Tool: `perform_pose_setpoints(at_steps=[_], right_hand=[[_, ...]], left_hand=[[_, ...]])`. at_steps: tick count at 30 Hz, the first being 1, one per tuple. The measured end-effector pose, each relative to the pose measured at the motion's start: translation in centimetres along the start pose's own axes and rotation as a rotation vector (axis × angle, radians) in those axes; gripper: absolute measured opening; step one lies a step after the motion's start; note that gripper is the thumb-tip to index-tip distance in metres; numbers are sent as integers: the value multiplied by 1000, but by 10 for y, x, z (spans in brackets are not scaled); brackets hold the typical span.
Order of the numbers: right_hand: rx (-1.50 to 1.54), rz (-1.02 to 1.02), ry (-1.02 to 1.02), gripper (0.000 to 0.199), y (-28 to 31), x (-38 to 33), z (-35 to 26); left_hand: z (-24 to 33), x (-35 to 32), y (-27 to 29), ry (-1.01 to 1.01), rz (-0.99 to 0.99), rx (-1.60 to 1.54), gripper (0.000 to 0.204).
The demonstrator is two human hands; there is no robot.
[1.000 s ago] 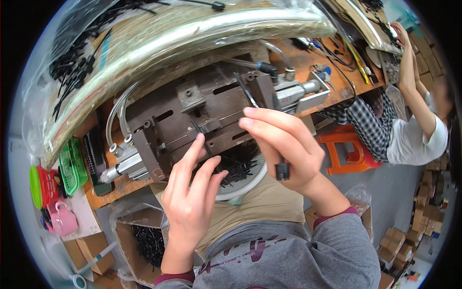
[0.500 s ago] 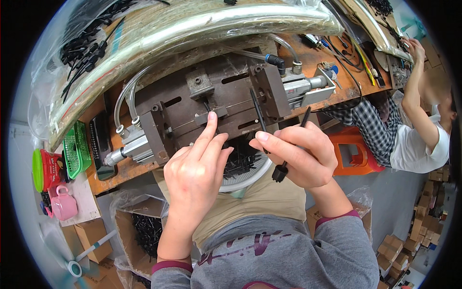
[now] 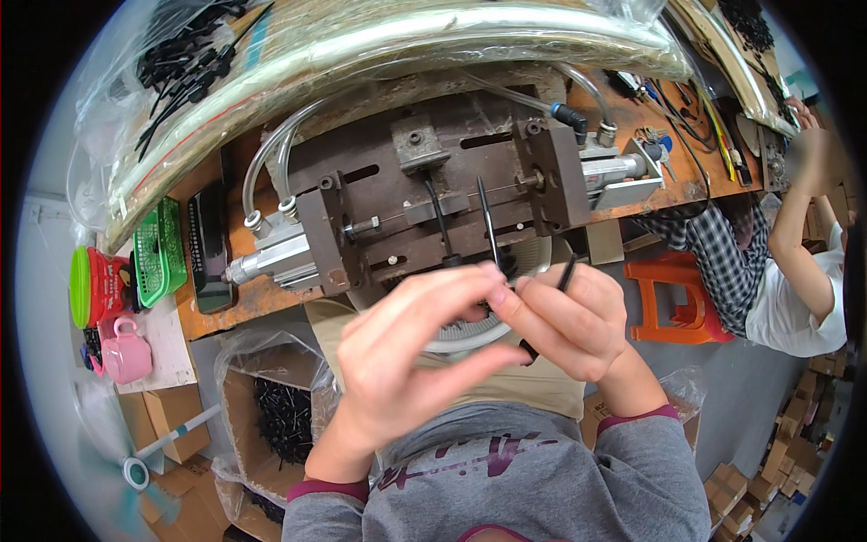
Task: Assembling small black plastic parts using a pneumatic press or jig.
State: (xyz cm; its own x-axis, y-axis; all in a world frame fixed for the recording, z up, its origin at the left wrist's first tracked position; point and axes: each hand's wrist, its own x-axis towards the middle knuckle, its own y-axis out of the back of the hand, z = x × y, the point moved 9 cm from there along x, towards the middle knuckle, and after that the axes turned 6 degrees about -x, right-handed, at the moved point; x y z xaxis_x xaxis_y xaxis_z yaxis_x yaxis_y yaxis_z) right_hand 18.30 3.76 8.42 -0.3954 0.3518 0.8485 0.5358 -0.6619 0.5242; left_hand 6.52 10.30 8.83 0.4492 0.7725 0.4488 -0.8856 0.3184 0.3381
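My right hand (image 3: 578, 321) pinches a thin black rod (image 3: 489, 221) that points up and away from the fingertips. A second black rod-like piece (image 3: 567, 271) is tucked in the same hand, its lower end showing below the fingers. My left hand (image 3: 397, 348) reaches across, its fingertips meeting the right fingertips near the held rod's lower end, its thumb stretched apart. Beyond the hands stands a brown metal clamping fixture (image 3: 361, 203) with an air cylinder at each end. Another black rod (image 3: 438, 212) lies across its middle, under the central block (image 3: 418, 144).
Below the fixture, a pale round basket (image 3: 474, 341) is partly hidden by my hands. A cardboard box (image 3: 242, 420) of black parts stands lower left. Left are a green basket (image 3: 161, 257) and pink mug (image 3: 126, 352). An orange stool (image 3: 677, 294) and another person (image 3: 786, 289) are right.
My left hand has drawn back from the fixture's middle and moved right to meet my right hand. The black rod lying in the fixture stays there, now uncovered.
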Motion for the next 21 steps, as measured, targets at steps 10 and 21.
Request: perform_pose_setpoints(at_steps=[10, 21], right_hand=[[163, -28, -242, 37, -7, -5, 21], [436, 57, -387, 69, 1, -13, 37]], left_hand=[[-8, -15, 7, -67, 67, 192, 35], [-24, -9, -16, -85, -50, 613, 29]])
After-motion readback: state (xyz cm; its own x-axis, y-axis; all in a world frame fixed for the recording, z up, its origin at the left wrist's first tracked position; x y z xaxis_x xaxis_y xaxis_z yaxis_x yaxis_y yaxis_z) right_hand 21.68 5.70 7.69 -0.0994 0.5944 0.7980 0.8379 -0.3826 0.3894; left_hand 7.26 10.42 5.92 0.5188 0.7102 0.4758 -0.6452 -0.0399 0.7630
